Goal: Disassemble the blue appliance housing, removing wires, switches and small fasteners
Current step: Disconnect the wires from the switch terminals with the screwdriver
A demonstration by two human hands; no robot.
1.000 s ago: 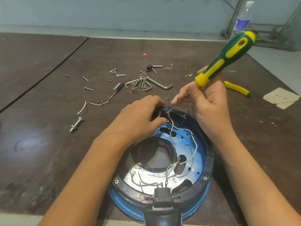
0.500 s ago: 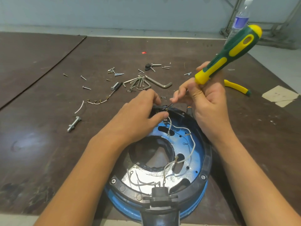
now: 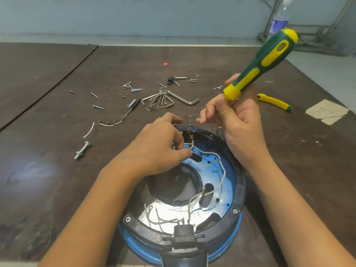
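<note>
The round blue housing (image 3: 225, 182) with a black rim lies open at the table's near edge, white wires (image 3: 221, 180) looping across its inside. My left hand (image 3: 159, 145) rests on the far rim and pinches a white wire near the black switch block (image 3: 187, 134). My right hand (image 3: 235, 120) grips a green and yellow screwdriver (image 3: 264, 62), handle tilted up to the right. Its thin tip reaches down to the terminal at the switch block.
Loose screws (image 3: 133, 87), a bunch of hex keys (image 3: 169, 100), a removed wire strip (image 3: 109, 123), a small black-handled driver (image 3: 132, 106) and a large bolt (image 3: 82, 150) lie on the dark table beyond the housing. Yellow pliers (image 3: 274, 102) lie at right, a water bottle (image 3: 280, 18) behind.
My left hand's fingers shifted from the switch block down onto the white wire. The screwdriver handle tilted a little more upright, its tip staying at the terminal.
</note>
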